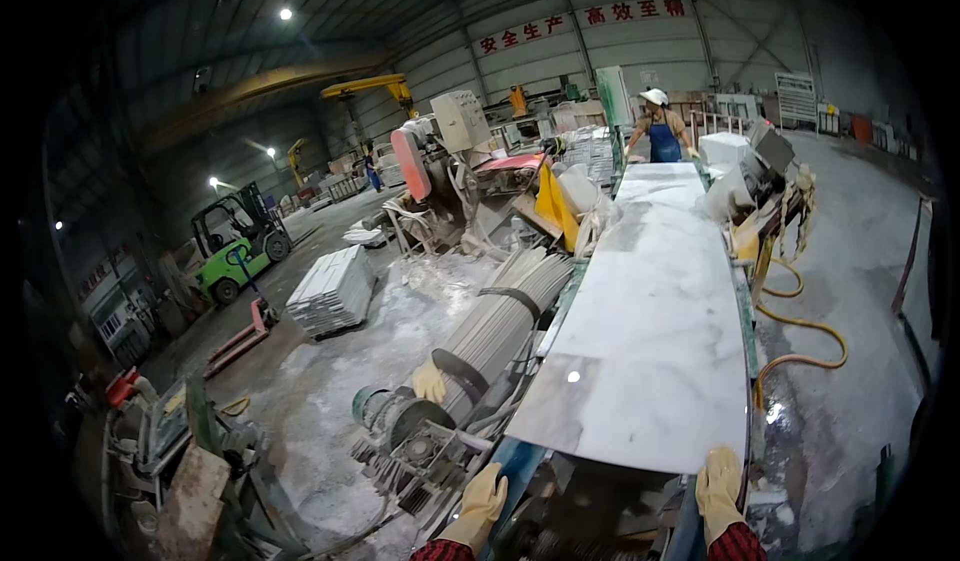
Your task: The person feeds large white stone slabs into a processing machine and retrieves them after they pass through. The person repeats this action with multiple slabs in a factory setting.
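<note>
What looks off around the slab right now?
A lone yellow glove sits on the machine left of the slab, on no hand. A yellow hose loops loose over the wet floor at right. The slab itself lies flat, no cracks visible.

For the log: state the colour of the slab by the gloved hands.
White slab with grey veining; head view.

1. Your left hand (pixel 482 506) wears a yellowish work glove, soiled and creased.
2. Your right hand (pixel 719 493) wears a matching glove.
3. Red-and-dark checked sleeve cuffs show at both wrists.
</note>
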Demonstrator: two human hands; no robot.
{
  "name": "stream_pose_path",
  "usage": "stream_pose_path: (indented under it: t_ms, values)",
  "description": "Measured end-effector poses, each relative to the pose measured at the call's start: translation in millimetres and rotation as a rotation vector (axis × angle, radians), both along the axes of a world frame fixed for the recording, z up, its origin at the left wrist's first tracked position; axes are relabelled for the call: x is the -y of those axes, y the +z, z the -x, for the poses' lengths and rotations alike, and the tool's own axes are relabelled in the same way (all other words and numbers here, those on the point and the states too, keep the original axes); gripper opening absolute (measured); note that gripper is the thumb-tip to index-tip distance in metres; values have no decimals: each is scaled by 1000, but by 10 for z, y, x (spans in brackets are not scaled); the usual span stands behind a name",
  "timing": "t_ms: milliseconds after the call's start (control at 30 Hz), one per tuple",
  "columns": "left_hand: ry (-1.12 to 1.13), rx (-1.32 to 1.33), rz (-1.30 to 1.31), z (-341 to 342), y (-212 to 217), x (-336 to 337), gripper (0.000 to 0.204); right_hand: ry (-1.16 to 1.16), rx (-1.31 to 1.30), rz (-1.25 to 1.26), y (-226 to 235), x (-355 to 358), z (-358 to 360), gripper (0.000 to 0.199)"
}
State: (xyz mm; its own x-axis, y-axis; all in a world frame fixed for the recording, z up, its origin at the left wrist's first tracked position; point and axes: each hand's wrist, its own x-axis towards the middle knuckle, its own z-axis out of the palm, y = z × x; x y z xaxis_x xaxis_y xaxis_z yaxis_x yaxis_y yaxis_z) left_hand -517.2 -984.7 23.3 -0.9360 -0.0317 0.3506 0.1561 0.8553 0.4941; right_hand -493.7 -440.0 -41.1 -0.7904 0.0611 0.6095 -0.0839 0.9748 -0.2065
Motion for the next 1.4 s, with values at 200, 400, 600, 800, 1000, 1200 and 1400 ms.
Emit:
stream_pose_path:
  t_ms: [200,400,600,800,1000,1200,1400]
  values:
    - [-299,-49,260,435,143,-139,62,123,34,165,760,124,-117,28]
    - [-291,10,285,577,25,-276,61,-70,165,105,319,30,-289,35]
    - [-275,13,297,505,167,-229,57,9,180,145,638,198,-231,43]
    - [-260,-26,287,505,140,-246,56,-66,165,37,507,144,-241,49]
    - [-265,-35,266,502,32,-237,56,43,182,252,353,-119,-163,41]
    - [-267,9,282,473,43,-176,56,-48,149,134,370,-18,-160,33]
    - [-298,-17,290,497,155,-280,56,-40,66,66,346,-17,-307,43]
